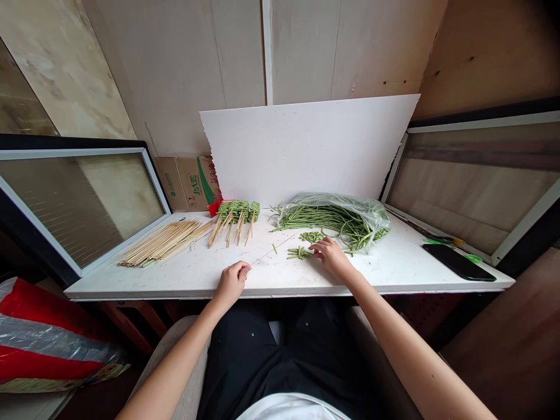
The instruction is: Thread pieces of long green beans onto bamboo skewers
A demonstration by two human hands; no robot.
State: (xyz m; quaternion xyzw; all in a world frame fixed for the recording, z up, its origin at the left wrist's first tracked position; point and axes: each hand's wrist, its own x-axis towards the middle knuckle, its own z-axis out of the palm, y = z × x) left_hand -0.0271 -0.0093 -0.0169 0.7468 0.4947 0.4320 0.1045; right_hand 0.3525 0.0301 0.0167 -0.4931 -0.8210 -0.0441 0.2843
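Observation:
My left hand (pixel 233 281) is closed in a pinch around the end of a thin bamboo skewer (pixel 265 255), which points away to the right over the white table. One short piece of long bean (pixel 275 248) is threaded on it. My right hand (pixel 330 256) is at a small pile of cut long bean pieces (pixel 298 253). Its fingers are bent down together at the right end of the pile, seemingly on a piece; the fingertips are partly hidden. Just behind lies another heap of short cut pieces (pixel 311 237).
A clear plastic bag (pixel 336 201) of whole long beans (pixel 321 218) lies at the back. Finished bean skewers (pixel 238 213) are stacked left of centre, beside many bare skewers (pixel 160 244). A black phone (pixel 458 262) and scissors (pixel 433 234) lie right. A white board (pixel 306 151) stands behind.

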